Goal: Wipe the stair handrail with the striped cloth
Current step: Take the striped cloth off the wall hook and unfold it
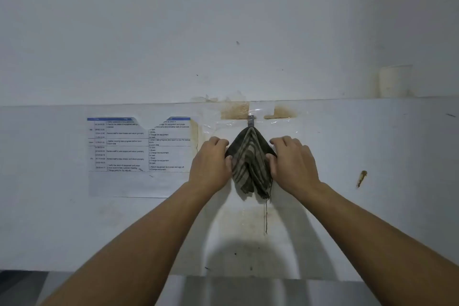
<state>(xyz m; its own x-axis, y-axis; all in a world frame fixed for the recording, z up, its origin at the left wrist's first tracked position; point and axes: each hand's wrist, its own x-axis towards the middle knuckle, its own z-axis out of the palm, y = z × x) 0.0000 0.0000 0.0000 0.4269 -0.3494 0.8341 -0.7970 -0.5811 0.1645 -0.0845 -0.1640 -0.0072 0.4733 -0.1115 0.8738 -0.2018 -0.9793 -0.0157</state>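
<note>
A dark striped cloth (249, 161) hangs from a small grey hook (250, 120) on a white wall, with loose threads trailing below it. My left hand (213, 161) grips the cloth's left edge, thumb and fingers pinched on the fabric. My right hand (291, 160) grips its right edge the same way. Both arms reach straight forward. No handrail shows in this view.
A printed schedule sheet (139, 146) is taped to the wall left of the cloth. Brown stains and clear tape (234, 110) surround the hook. A white paper cup (395, 81) stands on the ledge at upper right. A grey floor edge (248, 290) lies below.
</note>
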